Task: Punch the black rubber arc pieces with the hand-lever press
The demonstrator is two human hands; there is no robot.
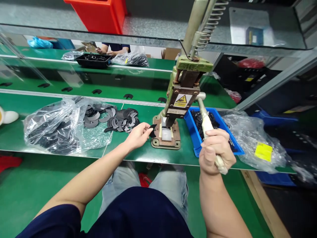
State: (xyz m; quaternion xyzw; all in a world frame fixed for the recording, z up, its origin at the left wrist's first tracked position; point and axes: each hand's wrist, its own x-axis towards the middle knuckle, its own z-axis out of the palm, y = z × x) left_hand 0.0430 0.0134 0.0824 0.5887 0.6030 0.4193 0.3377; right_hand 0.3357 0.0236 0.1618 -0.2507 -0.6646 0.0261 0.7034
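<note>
My left hand (140, 135) pinches a black curved flat piece (153, 131) at the left side of the press base (155, 142). A pale block (166, 134) sits on that base, under the ram of the green hand press (182, 86). My right hand (217, 150) is wrapped round the press's lever handle (206, 124), which slants down toward me. Left of my left hand lies a pile of black curved pieces (123, 119), some spilling from a clear plastic bag (59, 129). Close behind my right hand stands a blue bin (196, 140) with small dark parts in it.
A clear bag with a yellow label (263, 151) lies right of the bin. Black pieces (128, 96) are spaced along the strip behind the press. A metal shelf (153, 41) with a red bin (101, 15) crosses above. Beyond it, a person's hands (106, 51) are near a black tray (94, 62).
</note>
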